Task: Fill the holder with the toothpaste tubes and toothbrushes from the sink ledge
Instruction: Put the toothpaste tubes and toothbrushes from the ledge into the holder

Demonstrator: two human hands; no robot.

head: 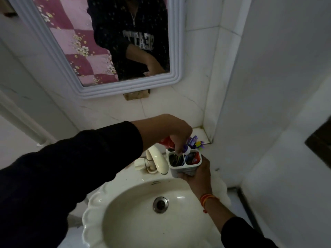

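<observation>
A white two-compartment holder (pixel 180 170) sits tilted above the sink's back right edge, gripped from below by my right hand (pixel 198 173). Its right compartment holds a red and blue toothpaste tube (pixel 192 158); thin toothbrush handles stand in the left compartment. My left hand (pixel 176 133) reaches over the holder, fingers pinched on a purple and white toothbrush (pixel 188 150) at the divider. Colourful brush heads (pixel 196 143) stick up behind the holder. A red tube (pixel 167 141) shows under my left hand.
A cream tap (pixel 157 161) stands just left of the holder over the scalloped sink (pixel 93 208) with a metal drain (pixel 160 204). A framed mirror (pixel 53 56) hangs above. The tiled corner ledge (pixel 199 133) lies behind. A white cloth (pixel 221 187) lies at right.
</observation>
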